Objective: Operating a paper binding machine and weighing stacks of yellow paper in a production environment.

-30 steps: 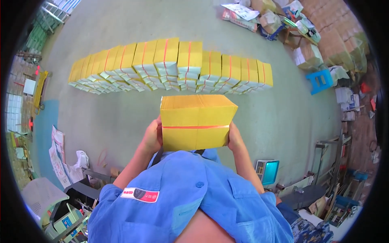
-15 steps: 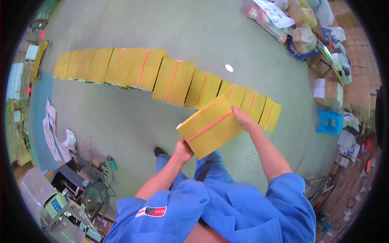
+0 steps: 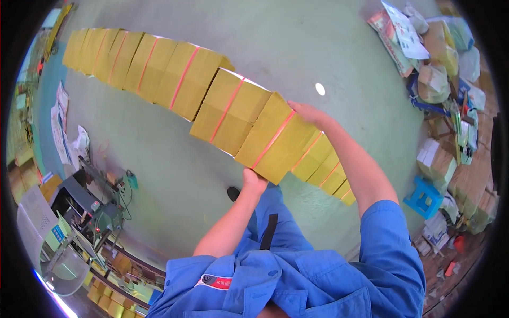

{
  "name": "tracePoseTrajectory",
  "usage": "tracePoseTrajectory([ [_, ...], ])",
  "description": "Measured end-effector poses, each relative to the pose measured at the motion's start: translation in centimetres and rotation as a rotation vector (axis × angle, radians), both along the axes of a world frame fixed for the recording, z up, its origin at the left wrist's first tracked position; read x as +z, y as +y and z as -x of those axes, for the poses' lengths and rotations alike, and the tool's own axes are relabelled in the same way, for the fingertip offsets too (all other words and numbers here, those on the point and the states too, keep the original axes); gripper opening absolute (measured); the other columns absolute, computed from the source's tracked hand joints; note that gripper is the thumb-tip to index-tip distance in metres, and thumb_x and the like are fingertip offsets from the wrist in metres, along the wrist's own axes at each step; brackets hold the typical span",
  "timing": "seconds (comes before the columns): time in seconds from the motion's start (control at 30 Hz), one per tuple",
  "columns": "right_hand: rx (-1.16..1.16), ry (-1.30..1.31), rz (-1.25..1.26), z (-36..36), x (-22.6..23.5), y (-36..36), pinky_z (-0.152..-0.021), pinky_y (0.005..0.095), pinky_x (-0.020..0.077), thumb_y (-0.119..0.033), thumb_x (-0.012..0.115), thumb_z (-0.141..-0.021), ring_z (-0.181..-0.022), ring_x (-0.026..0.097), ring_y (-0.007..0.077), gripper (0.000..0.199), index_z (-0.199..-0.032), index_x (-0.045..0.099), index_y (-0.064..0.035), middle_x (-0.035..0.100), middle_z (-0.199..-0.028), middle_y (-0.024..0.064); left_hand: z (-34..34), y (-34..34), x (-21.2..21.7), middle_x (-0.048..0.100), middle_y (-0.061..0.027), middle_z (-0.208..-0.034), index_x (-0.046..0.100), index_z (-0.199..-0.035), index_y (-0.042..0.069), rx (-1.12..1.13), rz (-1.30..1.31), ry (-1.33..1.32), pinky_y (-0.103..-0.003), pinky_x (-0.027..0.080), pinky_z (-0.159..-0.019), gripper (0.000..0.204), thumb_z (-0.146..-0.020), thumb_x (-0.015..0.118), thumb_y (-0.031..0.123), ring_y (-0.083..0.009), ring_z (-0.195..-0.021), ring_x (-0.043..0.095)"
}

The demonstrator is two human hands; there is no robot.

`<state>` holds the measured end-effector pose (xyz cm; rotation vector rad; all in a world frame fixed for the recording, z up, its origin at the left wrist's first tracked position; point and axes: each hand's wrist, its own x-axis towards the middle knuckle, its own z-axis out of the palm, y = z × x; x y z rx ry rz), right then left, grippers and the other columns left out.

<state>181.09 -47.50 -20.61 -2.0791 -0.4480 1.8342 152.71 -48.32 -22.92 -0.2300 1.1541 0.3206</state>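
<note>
Between my two hands is a flat yellow bundle [image 3: 281, 143] with a pink strap around its middle. My left hand [image 3: 255, 180] grips its near edge close to the strap, fingers hidden underneath. At the far edge my right hand [image 3: 309, 114] holds the bundle by the strap's other end. The bundle lines up with a long row of similar yellow strapped bundles [image 3: 228, 111], covering part of the row. Whether it rests on them or is held just above cannot be made out. Farther left, more strapped bundles [image 3: 159, 66] continue the row.
The row runs across a grey-green floor [image 3: 148, 159]. A grey machine [image 3: 79, 193] with cables stands at the left. To the right are a blue plastic stool [image 3: 424, 197], cardboard boxes [image 3: 437, 161] and piled bags and wrapped parcels [image 3: 435, 85].
Both hands have carried the bundle from a tilted hold near my body outward to the row, turning it to line up with the others. The view has shifted too.
</note>
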Motion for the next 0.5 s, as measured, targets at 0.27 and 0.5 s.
tracePoseTrajectory([
  [0.27, -0.1, 0.154, -0.038, -1.6, -1.4, 0.9, -0.109, 0.0385, 0.0327, -0.047, 0.033, -0.101, -0.13, 0.044, 0.0238, 0.057, -0.141, 0.046, -0.0094, 0.048, -0.143, 0.0097, -1.0, -0.3, -1.6, 0.065, -0.0068, -0.115, 0.058, -0.12, 0.007, 0.009, 0.023, 0.076, -0.044, 0.049, -0.093, 0.046, -0.096, 0.041, 0.042, -0.0235, -0.111, 0.059],
  [0.5, -0.118, -0.32, -0.445, -1.6, -9.9, -10.3, -0.102, 0.0366, 0.0346, -0.039, 0.044, -0.099, -0.122, 0.045, 0.0229, 0.051, -0.132, 0.05, -0.0019, 0.05, -0.132, 0.0125, 15.7, 1.1, 0.8, 0.012, -0.0104, -0.16, 0.005, -0.155, 0.019, -0.115, -0.221, 0.174, -0.055, 0.033, -0.108, 0.078, -0.095, 0.043, 0.051, -0.0398, -0.136, 0.035],
])
